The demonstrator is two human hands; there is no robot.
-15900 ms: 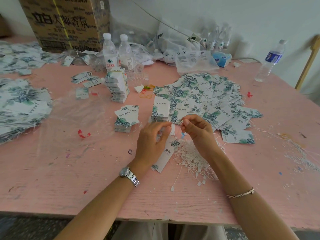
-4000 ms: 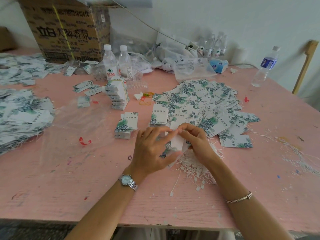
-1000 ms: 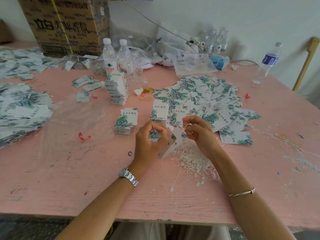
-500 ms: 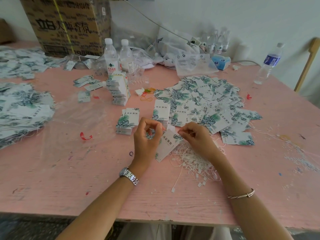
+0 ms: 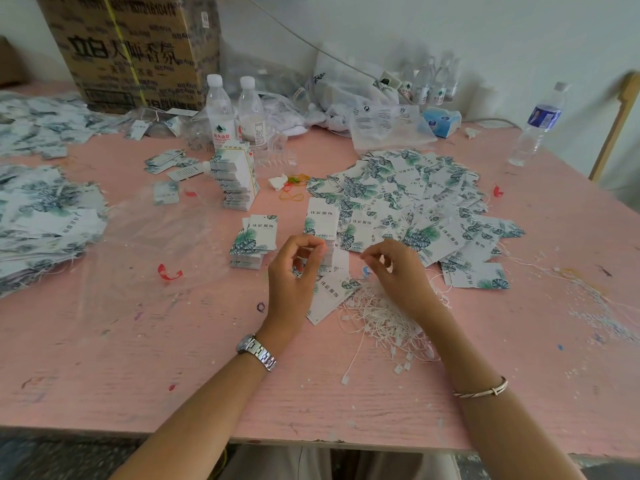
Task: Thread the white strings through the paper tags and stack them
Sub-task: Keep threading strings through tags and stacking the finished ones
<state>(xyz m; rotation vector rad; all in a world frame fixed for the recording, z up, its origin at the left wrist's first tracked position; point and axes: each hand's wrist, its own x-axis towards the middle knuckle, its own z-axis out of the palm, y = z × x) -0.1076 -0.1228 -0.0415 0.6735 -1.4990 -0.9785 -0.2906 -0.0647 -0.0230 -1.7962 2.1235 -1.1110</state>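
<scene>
- Left hand (image 5: 294, 278) and right hand (image 5: 401, 275) pinched, fingers curled; on what, I cannot tell.
- Heaped strings (image 5: 384, 317) lay unused beside 1 tag (image 5: 327, 296): seemingly much left.

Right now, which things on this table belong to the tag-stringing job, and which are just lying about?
Job: nearest tag, white strings pile, loose tags heap, small tag stack.
Lying about: water bottles, cardboard box, tissue pack, rubber bands, red scrap.
</scene>
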